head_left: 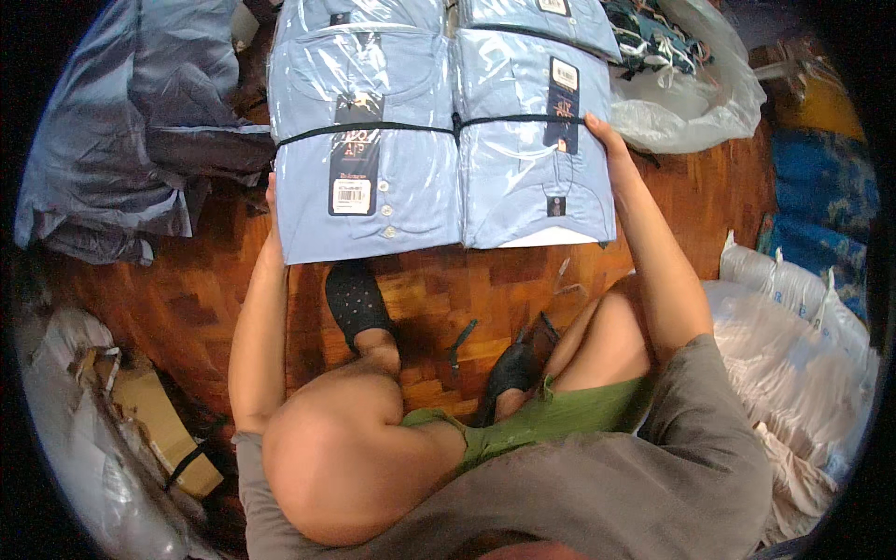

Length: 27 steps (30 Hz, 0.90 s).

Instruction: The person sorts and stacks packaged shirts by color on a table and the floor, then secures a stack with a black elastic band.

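Observation:
A bundle of folded light blue shirts (420, 187) in clear plastic bags is held up in front of me, above the floor. The shirts lie in two stacks side by side, with a black strap (411, 126) running across both. Dark tags and buttons show through the plastic. My right hand (605, 138) grips the bundle's right edge, thumb near the strap and the other fingers hidden beneath. At the opposite edge, my left hand (273, 198) supports the bundle; most of its fingers are out of sight behind it.
Dark blue-grey fabric or sheeting (177, 112) heaps at the left. A clear bag (709, 103) with dark items lies at far right. Plastic-wrapped bundles (793, 345) are stacked near right; cardboard (154, 411) lies near left. A black strip (460, 343) rests on the wooden floor (425, 299).

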### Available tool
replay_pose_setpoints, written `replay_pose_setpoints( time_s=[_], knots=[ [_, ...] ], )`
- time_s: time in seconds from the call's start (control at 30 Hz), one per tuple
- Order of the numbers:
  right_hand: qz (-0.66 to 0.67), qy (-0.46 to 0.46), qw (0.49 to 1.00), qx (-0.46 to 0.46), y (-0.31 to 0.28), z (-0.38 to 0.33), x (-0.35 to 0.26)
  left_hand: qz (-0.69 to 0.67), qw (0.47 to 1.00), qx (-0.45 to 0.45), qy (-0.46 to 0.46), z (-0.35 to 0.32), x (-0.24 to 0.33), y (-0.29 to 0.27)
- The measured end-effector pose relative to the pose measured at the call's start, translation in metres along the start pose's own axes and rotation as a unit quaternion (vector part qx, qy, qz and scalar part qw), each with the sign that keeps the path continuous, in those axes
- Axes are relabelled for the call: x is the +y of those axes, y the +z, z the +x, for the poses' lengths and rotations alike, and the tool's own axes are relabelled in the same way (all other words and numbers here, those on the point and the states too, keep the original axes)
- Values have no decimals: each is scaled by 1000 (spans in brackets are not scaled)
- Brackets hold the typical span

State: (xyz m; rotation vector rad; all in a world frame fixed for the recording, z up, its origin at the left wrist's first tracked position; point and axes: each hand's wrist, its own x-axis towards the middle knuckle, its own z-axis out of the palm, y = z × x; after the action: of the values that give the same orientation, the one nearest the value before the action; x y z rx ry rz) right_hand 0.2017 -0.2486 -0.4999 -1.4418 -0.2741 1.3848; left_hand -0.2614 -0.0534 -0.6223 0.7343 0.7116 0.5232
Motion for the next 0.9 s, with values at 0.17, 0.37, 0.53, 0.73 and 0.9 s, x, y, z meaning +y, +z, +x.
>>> replay_pose_setpoints(
  time_s=[0.17, 0.37, 0.53, 0.73, 0.9],
  knots=[
    [-19, -19, 1000, 16, 2, 0, 2, 7, 1000, 3, 22, 10, 11, 1],
    [-177, -43, 979, 89, -6, -6, -10, 19, 999, -2, 31, 5, 24, -10],
    [-307, -115, 929, 172, 3, -17, -12, 19, 999, 34, 31, -20, 38, 19],
    [-316, -132, 920, 192, -10, -5, 3, -22, 999, 28, 6, -25, 44, 36],
    [-319, -140, 924, 160, -5, -11, -2, 11, 999, 35, 12, -26, 55, 42]
  ],
)
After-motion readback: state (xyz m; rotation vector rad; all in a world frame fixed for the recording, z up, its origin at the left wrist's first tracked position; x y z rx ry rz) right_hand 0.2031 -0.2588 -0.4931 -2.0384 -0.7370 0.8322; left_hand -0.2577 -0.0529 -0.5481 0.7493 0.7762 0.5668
